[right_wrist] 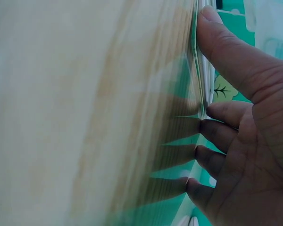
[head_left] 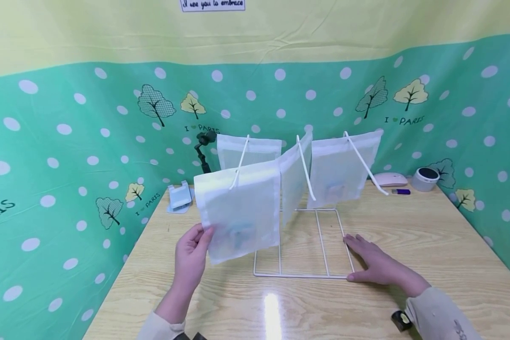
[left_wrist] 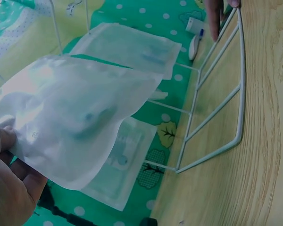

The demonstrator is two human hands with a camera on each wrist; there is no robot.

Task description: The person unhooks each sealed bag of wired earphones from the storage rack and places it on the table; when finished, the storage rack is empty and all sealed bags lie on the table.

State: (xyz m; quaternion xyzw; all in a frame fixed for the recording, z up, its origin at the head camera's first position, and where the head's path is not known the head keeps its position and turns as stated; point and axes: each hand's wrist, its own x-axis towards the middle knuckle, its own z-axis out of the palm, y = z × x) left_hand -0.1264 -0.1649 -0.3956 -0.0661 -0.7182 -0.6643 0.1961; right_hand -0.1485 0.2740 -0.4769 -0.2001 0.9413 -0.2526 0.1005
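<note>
A white wire rack (head_left: 301,276) stands on the table, its prongs slanting up towards me. My left hand (head_left: 191,255) pinches the lower left edge of a whitish translucent pouch (head_left: 242,212) that hangs on the left prong; a bluish item shows faintly inside. Behind it hangs another pouch (head_left: 255,148). A third pouch (head_left: 295,174) hangs nearly edge-on at the middle prong, and a pouch (head_left: 344,165) with a faint pinkish patch is on the right one. My right hand (head_left: 376,264) rests on the table with fingers spread, touching the right side of the rack's base.
At the back left are a light blue stand (head_left: 180,196) and a black jointed arm (head_left: 202,151). A pale mouse (head_left: 390,179), a purple USB stick (head_left: 401,191) and a white round device (head_left: 426,179) lie back right. A green dotted curtain (head_left: 123,132) borders the table (head_left: 412,226).
</note>
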